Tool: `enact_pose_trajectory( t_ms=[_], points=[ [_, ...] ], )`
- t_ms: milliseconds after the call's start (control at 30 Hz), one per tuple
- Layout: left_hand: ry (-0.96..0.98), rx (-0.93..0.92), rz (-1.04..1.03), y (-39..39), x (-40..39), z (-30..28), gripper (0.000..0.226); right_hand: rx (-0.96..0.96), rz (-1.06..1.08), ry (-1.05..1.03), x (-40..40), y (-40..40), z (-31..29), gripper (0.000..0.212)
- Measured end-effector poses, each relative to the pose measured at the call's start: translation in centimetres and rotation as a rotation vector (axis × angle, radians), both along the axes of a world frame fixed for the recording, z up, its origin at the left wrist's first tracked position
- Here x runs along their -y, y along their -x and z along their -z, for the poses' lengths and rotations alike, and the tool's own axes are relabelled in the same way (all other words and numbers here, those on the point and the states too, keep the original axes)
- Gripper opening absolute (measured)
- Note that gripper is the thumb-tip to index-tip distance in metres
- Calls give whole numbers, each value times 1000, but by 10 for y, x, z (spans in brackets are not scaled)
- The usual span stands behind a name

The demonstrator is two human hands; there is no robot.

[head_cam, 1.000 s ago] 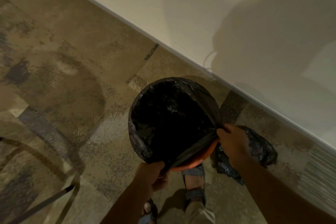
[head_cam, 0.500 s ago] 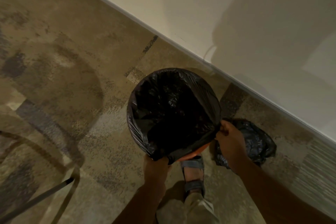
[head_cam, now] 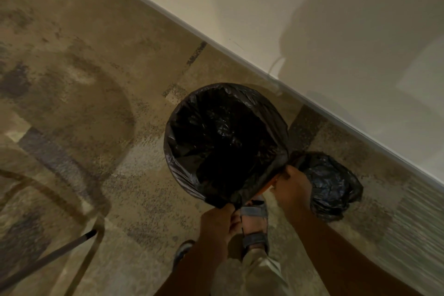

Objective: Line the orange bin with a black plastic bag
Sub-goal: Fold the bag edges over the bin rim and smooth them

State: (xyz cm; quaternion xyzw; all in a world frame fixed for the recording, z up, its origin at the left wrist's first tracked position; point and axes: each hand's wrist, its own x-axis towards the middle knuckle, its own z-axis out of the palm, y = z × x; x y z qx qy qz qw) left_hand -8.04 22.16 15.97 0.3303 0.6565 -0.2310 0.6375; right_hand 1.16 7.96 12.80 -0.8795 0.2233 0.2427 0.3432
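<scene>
A black plastic bag point(head_cam: 223, 137) lies open inside the orange bin point(head_cam: 269, 186) on the carpet, its edge folded over almost the whole rim. Only a thin orange sliver of the bin shows at the near right. My left hand point(head_cam: 219, 220) pinches the bag's edge at the near side of the rim. My right hand point(head_cam: 292, 186) grips the bag's edge at the right side, just above the orange sliver.
A second crumpled black bag point(head_cam: 334, 184) lies on the carpet right of the bin, by the wall's baseboard point(head_cam: 360, 134). My sandalled foot point(head_cam: 254, 223) stands just behind the bin. A dark pole point(head_cam: 48, 259) slants across the lower left.
Both hands have pulled the bag's edge further down over the near rim, so less orange shows. The view has shifted slightly.
</scene>
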Motion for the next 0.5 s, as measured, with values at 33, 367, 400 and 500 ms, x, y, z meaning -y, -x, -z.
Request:
enact_pose_trajectory(
  t_ms=[33,367,400,500],
  points=[
    [-3,18,27,-1,2,1,13,-29,43,-10,-4,4,-1,23],
    [-102,84,207,-6,15,11,26,188,114,-19,-19,24,-6,38],
    [-112,84,213,-6,15,12,30,203,84,22,-18,23,-7,35],
    [-143,87,240,-5,17,17,36,208,-10,134,-12,17,-5,33]
  ],
)
